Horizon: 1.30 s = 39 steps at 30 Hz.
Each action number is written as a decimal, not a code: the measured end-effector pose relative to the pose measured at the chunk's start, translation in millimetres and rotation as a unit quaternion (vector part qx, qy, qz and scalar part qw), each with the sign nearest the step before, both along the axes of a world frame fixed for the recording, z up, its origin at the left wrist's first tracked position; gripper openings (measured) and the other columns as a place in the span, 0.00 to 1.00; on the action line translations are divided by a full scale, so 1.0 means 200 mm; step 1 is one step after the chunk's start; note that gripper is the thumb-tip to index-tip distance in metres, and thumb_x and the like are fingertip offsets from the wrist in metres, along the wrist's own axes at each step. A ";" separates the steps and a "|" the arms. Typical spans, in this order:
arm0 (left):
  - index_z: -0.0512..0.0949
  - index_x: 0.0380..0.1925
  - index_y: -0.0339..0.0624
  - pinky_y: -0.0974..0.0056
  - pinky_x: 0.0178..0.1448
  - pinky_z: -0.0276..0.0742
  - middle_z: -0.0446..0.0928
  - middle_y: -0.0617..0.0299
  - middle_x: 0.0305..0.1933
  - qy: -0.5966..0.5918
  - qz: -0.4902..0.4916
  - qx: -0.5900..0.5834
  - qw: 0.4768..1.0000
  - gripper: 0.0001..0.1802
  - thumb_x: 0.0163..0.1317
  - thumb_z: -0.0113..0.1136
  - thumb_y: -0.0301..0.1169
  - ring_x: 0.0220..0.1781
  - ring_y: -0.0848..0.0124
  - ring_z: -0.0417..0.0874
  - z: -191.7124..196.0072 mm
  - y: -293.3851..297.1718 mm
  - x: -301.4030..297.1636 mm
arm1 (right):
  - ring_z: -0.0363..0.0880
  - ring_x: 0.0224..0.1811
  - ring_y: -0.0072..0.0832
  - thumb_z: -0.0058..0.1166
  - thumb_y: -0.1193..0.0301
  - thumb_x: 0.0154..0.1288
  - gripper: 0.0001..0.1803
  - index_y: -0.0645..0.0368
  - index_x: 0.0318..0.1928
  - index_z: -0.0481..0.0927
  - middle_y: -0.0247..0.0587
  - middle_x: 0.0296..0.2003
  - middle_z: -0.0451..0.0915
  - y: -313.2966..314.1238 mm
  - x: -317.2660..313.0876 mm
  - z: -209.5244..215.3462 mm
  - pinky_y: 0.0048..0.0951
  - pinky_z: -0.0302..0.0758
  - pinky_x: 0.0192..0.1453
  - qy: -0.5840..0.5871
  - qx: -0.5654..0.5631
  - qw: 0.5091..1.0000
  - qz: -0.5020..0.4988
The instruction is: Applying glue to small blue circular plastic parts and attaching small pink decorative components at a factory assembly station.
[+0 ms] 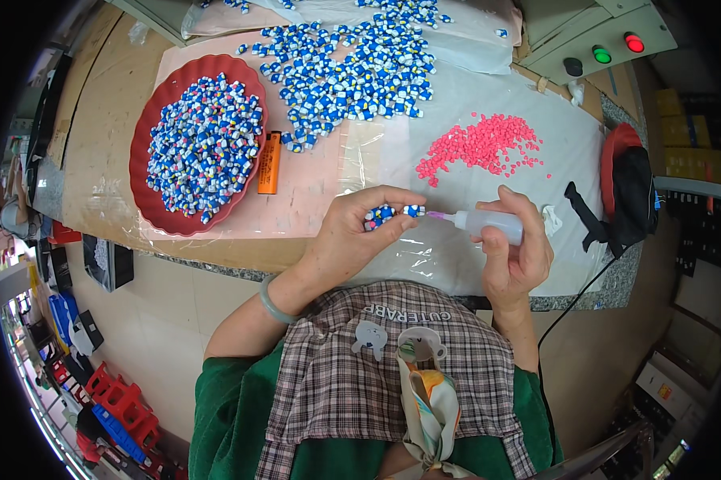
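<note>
My left hand (346,228) is closed around several small blue-and-white figure pieces (379,216) in the palm. Between its thumb and forefinger it pinches one such piece (413,210), turned to the right. My right hand (519,260) grips a translucent squeeze bottle (496,225), tilted nearly flat. The bottle's thin purplish tip (439,214) points at the pinched piece, close to it; I cannot tell whether they touch. Beyond the hands, many tiny pink pieces (488,144) lie scattered on the white sheet (432,160).
A red scalloped bowl (142,164) at left holds blue-and-white pieces with pink spots. Beside it lies an orange-and-black block (269,166). More loose blue-and-white pieces (352,72) cover the far middle. A box with lit buttons (600,54) stands far right, above a black cloth item (634,196).
</note>
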<state>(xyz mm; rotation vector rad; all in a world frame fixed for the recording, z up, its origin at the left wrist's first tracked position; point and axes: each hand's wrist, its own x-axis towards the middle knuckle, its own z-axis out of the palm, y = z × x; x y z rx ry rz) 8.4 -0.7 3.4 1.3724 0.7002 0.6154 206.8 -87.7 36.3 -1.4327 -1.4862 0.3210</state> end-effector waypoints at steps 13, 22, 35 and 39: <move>0.79 0.47 0.34 0.70 0.54 0.77 0.80 0.59 0.47 0.008 -0.002 -0.005 1.000 0.12 0.62 0.60 0.21 0.47 0.76 0.79 0.00 0.00 0.00 | 0.81 0.29 0.28 0.56 0.68 0.67 0.21 0.70 0.55 0.72 0.50 0.35 0.80 0.02 0.00 -0.01 0.24 0.78 0.29 -0.043 0.034 0.998 0.007; 0.79 0.48 0.36 0.72 0.49 0.77 0.80 0.60 0.43 -0.011 0.003 -0.063 0.998 0.13 0.63 0.60 0.22 0.44 0.77 0.81 -0.02 0.01 -0.01 | 0.80 0.27 0.27 0.56 0.69 0.67 0.21 0.69 0.55 0.72 0.50 0.34 0.80 0.02 0.00 0.01 0.22 0.76 0.30 -0.041 0.029 0.999 0.016; 0.80 0.48 0.40 0.79 0.33 0.67 0.81 0.66 0.35 0.005 0.054 -0.078 0.995 0.13 0.63 0.61 0.27 0.33 0.85 0.75 -0.02 0.04 -0.08 | 0.77 0.31 0.25 0.59 0.79 0.59 0.16 0.60 0.47 0.70 0.40 0.38 0.76 0.06 0.11 -0.13 0.22 0.73 0.29 0.429 -0.113 0.896 0.016; 0.80 0.48 0.41 0.81 0.29 0.61 0.81 0.66 0.35 -0.003 0.073 -0.101 0.992 0.13 0.63 0.62 0.28 0.28 0.87 0.70 -0.04 0.04 -0.10 | 0.78 0.32 0.24 0.60 0.80 0.57 0.15 0.58 0.43 0.71 0.37 0.37 0.75 0.05 0.13 -0.16 0.24 0.74 0.33 0.416 -0.202 0.886 0.016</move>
